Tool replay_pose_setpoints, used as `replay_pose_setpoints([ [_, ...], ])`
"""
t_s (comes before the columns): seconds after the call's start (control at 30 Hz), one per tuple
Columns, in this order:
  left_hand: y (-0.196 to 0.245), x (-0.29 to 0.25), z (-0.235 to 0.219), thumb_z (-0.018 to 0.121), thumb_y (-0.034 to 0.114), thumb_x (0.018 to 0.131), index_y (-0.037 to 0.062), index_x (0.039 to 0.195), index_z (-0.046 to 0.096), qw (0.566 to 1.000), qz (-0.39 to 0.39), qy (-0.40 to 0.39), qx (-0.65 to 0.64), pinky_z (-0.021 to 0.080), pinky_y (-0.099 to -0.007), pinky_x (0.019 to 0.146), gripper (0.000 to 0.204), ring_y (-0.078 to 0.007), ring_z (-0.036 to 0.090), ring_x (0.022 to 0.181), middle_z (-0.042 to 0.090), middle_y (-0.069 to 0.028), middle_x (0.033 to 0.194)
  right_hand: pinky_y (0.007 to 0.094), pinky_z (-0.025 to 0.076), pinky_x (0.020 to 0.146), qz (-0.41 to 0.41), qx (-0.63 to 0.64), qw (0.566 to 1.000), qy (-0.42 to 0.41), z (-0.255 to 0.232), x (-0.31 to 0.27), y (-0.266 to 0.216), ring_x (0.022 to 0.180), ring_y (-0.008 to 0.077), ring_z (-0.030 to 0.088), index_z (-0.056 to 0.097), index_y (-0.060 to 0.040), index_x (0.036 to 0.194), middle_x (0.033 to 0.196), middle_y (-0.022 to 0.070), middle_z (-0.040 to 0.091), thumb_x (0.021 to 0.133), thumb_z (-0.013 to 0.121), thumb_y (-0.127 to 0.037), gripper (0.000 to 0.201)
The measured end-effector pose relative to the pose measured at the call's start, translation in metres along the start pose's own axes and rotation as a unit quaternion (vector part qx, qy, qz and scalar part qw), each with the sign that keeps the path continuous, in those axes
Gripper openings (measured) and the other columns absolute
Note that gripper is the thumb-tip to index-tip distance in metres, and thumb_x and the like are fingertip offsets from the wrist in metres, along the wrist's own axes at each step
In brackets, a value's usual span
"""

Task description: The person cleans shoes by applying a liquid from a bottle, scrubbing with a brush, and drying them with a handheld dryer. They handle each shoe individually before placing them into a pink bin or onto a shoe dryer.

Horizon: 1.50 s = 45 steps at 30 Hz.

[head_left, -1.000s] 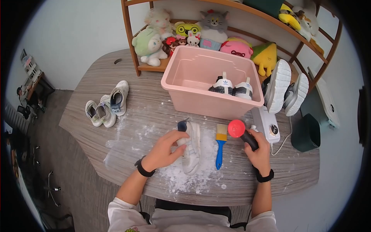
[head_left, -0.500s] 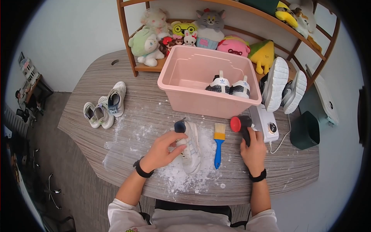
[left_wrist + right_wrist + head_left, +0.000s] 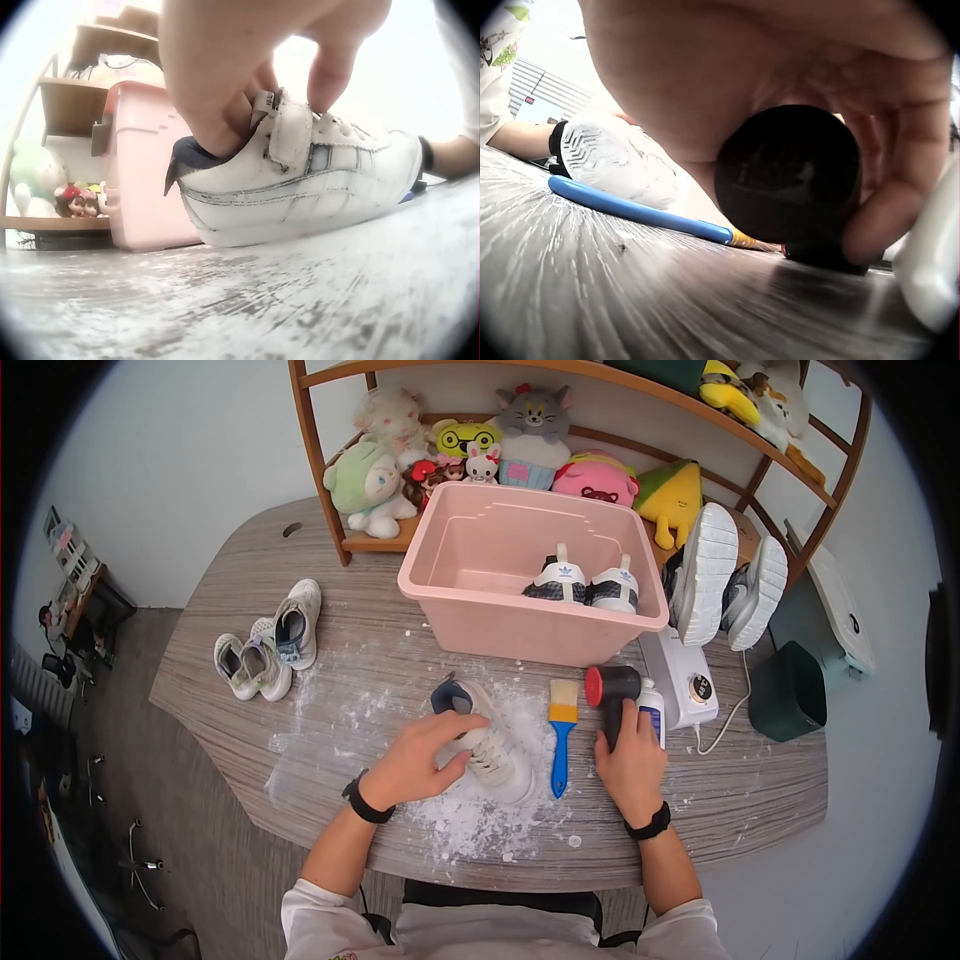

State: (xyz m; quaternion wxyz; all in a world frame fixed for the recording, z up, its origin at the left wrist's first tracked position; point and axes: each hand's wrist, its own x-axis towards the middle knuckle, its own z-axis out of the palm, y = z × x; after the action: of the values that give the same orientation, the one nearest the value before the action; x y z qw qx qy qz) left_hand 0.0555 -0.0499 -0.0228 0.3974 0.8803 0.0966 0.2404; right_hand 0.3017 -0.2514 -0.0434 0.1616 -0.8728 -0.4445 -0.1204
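A white shoe (image 3: 490,760) with a dark lining is held by my left hand (image 3: 425,755), whose fingers reach into its opening while the thumb presses outside near the laces. In the left wrist view the shoe (image 3: 300,184) shows its stitched side, grimy along the seams. My right hand (image 3: 632,765) grips the dark handle of a black handheld tool (image 3: 622,682) with a round red end. Low at the tabletop, the tool (image 3: 787,176) fills the middle of the right wrist view, fingers on both sides of it. A blue-handled brush (image 3: 561,750) lies between the hands.
White powder (image 3: 455,830) is scattered over the table. A white bottle (image 3: 651,710) stands right beside the tool. Behind are a pink bin (image 3: 520,625) with shoes inside and a white shoe dryer (image 3: 685,685) bearing two shoes. Several small shoes (image 3: 262,665) sit at left.
My right hand has brought the black tool down and left beside the bottle, its red end turning from upward to leftward. The shoe has rolled, so its laces now face up.
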Motion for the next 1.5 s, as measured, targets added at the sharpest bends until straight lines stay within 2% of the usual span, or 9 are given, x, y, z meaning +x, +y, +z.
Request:
replay_pose_setpoints([
  [0.5,-0.001,-0.001,0.007,0.075,0.000,0.087,0.0028,0.120,0.069,1.000,0.010,0.030,-0.005,0.055,-0.0342,0.079,0.033,-0.0287,0.072,0.091,0.073,-0.0148,0.105,0.0444,0.059,0.061,-0.027,0.021,0.999,0.037,0.007,0.000,0.006,0.084,0.0352,0.069,0.054,0.0028,0.130,0.098,0.0180,0.065,0.083,0.081,-0.030,0.064],
  [0.7,-0.004,0.001,0.016,0.076,0.005,0.090,0.0035,0.117,0.069,0.991,0.031,0.124,0.024,0.055,-0.0354,0.070,0.029,-0.0302,0.069,0.080,0.072,-0.0163,0.098,0.0453,0.058,0.061,-0.025,0.029,0.999,0.037,0.006,0.000,0.006,0.084,0.0362,0.069,0.054,0.0030,0.129,0.099,0.0186,0.065,0.083,0.081,-0.028,0.062],
  [0.77,0.001,0.001,0.019,0.076,0.006,0.090,0.0017,0.115,0.069,0.982,-0.035,0.180,0.045,0.055,-0.0348,0.068,0.027,-0.0290,0.069,0.077,0.071,-0.0162,0.095,0.0455,0.058,0.061,-0.023,0.033,0.999,0.037,0.006,0.000,0.006,0.084,0.0364,0.069,0.054,0.0031,0.129,0.099,0.0187,0.065,0.083,0.081,-0.028,0.062],
  [1.0,0.009,0.005,0.012,0.073,0.006,0.092,-0.0005,0.116,0.070,0.976,-0.118,0.166,0.078,0.051,-0.0361,0.060,0.025,-0.0230,0.064,0.068,0.070,-0.0172,0.089,0.0471,0.057,0.064,-0.015,0.056,0.998,0.034,0.009,0.000,0.008,0.086,0.0378,0.069,0.053,0.0025,0.130,0.100,0.0193,0.065,0.083,0.081,-0.026,0.061],
  [1.1,0.007,0.003,0.006,0.068,0.006,0.096,-0.0012,0.123,0.069,0.973,-0.198,0.114,-0.026,0.051,-0.0345,0.063,0.028,-0.0190,0.063,0.067,0.070,-0.0123,0.083,0.0487,0.057,0.068,-0.004,0.072,0.997,0.027,0.007,0.000,0.009,0.088,0.0393,0.068,0.053,0.0019,0.130,0.101,0.0201,0.065,0.084,0.080,-0.026,0.061],
  [1.2,0.021,0.006,-0.003,0.061,0.004,0.099,-0.0030,0.135,0.061,0.935,-0.295,0.006,-0.195,0.053,-0.0267,0.078,0.037,-0.0125,0.065,0.090,0.071,-0.0089,0.103,0.0484,0.057,0.069,-0.002,0.079,0.997,0.020,0.007,0.000,0.008,0.089,0.0392,0.069,0.053,0.0021,0.130,0.101,0.0202,0.066,0.084,0.080,-0.026,0.060],
  [1.27,0.036,0.010,0.005,0.059,0.006,0.098,-0.0051,0.143,0.054,0.820,-0.353,0.083,-0.443,0.053,-0.0289,0.096,0.046,-0.0178,0.065,0.108,0.067,-0.0111,0.121,0.0483,0.057,0.069,0.004,0.079,0.997,0.018,0.007,0.000,0.010,0.089,0.0391,0.069,0.053,0.0022,0.129,0.101,0.0202,0.066,0.084,0.080,-0.026,0.060],
  [1.37,0.042,0.008,0.024,0.056,0.006,0.098,-0.0053,0.146,0.049,0.773,-0.319,0.119,-0.534,0.050,-0.0352,0.108,0.050,-0.0233,0.062,0.122,0.062,-0.0148,0.132,0.0482,0.057,0.069,-0.001,0.098,0.995,0.024,0.007,-0.001,0.011,0.088,0.0394,0.069,0.054,0.0017,0.126,0.098,0.0201,0.066,0.084,0.080,-0.025,0.056],
  [1.5,0.050,0.007,0.061,0.053,0.003,0.097,-0.0059,0.149,0.044,0.772,-0.269,0.152,-0.555,0.042,-0.0409,0.117,0.053,-0.0276,0.056,0.131,0.061,-0.0178,0.136,0.0485,0.057,0.068,-0.001,0.115,0.993,0.026,0.007,0.000,0.014,0.086,0.0397,0.070,0.055,0.0011,0.122,0.097,0.0199,0.067,0.084,0.080,-0.025,0.052],
])
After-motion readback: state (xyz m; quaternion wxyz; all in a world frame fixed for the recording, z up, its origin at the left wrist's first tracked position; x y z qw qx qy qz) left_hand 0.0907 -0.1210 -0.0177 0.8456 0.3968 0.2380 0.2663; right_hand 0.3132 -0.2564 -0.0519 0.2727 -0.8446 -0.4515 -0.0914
